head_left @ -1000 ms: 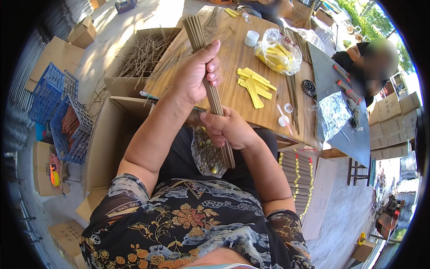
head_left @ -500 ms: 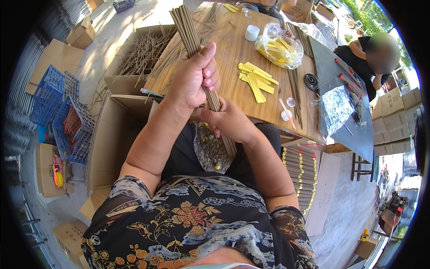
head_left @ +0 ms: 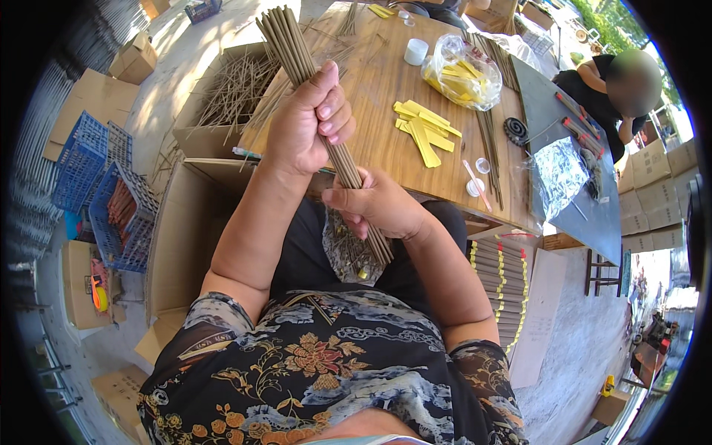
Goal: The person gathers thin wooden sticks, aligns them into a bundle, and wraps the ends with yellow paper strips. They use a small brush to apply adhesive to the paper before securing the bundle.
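The table [head_left: 371, 141] is taken as landmark. On it, paper strips [head_left: 424, 132] are laid near the middle, with a bag [head_left: 460, 73] behind them. Left of the table a box of sticks [head_left: 226, 93] is set; crates [head_left: 104, 193] are stacked farther left.

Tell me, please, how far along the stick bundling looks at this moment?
Done: wrapped bundles with yellow bands lie stacked at the person's right. In hand: the left hand and right hand grip a bundle of thin brown sticks, unbanded. Left: loose sticks fill the cardboard box, and yellow strips wait on the wooden table.
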`<state>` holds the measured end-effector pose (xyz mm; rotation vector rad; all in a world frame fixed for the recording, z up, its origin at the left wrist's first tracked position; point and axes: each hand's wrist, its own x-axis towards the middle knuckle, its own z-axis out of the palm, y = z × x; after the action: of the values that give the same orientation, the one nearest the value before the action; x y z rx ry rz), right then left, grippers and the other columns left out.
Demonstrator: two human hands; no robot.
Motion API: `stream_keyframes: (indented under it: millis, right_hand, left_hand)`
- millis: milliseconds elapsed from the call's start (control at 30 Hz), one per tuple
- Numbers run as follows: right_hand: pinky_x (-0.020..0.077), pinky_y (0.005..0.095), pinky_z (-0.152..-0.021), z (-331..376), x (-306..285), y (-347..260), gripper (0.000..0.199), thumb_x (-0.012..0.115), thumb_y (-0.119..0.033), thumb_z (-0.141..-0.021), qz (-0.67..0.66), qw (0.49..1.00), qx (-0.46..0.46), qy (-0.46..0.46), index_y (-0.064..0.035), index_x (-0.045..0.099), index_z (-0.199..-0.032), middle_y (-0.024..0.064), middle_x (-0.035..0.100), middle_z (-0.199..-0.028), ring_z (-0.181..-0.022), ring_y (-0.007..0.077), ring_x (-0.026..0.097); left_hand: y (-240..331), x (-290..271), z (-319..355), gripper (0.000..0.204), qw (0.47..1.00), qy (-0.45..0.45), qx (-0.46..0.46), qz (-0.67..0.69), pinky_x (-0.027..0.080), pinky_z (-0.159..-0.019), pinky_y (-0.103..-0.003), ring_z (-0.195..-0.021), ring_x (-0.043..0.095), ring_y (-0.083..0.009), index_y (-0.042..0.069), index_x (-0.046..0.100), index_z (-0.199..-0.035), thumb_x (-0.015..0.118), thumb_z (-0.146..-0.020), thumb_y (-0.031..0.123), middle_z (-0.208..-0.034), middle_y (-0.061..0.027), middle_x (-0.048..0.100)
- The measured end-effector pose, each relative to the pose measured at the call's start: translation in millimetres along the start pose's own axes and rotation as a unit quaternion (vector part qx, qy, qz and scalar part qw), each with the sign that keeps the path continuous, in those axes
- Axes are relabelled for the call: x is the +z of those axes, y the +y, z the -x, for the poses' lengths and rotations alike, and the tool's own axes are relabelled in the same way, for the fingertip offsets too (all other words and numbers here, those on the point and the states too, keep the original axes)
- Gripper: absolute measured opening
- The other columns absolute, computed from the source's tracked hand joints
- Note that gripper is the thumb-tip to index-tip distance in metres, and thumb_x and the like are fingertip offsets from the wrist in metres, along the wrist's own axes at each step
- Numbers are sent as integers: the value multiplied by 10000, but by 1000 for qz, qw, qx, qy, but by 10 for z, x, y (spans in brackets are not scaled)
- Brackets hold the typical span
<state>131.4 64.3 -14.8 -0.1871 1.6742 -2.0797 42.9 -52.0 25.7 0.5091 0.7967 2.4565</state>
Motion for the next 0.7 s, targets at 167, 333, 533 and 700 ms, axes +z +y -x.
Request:
stream_keyframes:
  millis: [167,333,533,700]
  right_hand:
    - [351,207,-368,-133,69,160,235,575,-199,-832,188,949,-176,184,-60,444,-694,8,456,-514,-373,60,414]
    - [344,210,-378,-41,70,62,218,573,-181,-829,153,977,-83,120,-39,465,-703,1,454,-516,-396,64,434]
    - [350,224,-385,-117,72,138,223,577,-189,-828,219,939,-183,192,-21,476,-721,9,472,-541,-406,67,435]
    - [354,218,-396,-55,11,83,205,574,-193,-831,148,981,-66,108,-33,493,-734,4,482,-550,-413,62,434]
  left_hand:
    - [-83,121,-2,214,980,158,42,-111,293,-373,-203,-391,349,-51,125,473,-713,533,-871,256,-495,52,393]
    - [-43,-32,40,202,996,52,46,-50,292,-366,-192,-392,350,-45,111,484,-727,529,-874,243,-500,45,402]
    - [-101,56,-12,220,979,160,76,-105,293,-365,-199,-397,356,-41,122,456,-697,534,-872,230,-501,48,398]
    - [-8,-72,39,214,997,41,46,-47,286,-363,-206,-398,337,-44,122,469,-712,520,-878,247,-500,46,381]
